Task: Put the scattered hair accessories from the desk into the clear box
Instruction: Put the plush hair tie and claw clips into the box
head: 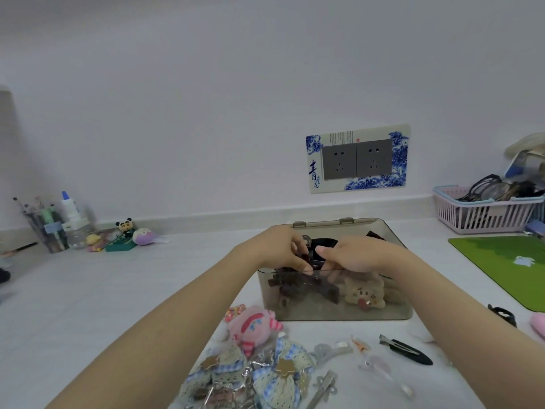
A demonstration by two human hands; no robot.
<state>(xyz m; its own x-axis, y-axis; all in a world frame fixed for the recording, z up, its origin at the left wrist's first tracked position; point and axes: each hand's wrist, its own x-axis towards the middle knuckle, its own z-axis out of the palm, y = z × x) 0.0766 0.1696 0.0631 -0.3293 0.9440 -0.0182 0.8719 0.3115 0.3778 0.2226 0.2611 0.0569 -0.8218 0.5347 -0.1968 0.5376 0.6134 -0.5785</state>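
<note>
The clear smoky box stands open in the middle of the desk, its lid tipped back. Inside lie dark hair clips and a beige plush clip. Both hands reach over its front rim. My left hand pinches a dark brown hair clip above the box. My right hand has curled fingers touching the same dark cluster; its exact hold is unclear. In front of the box lie a pink plush accessory, blue gingham lace bows, a black duckbill clip, a silver clip and clear clips.
A pink basket with glasses stands at the back right, a green mat beside it. A black clip lies right of the box. Pen holder and small figurines line the back left wall.
</note>
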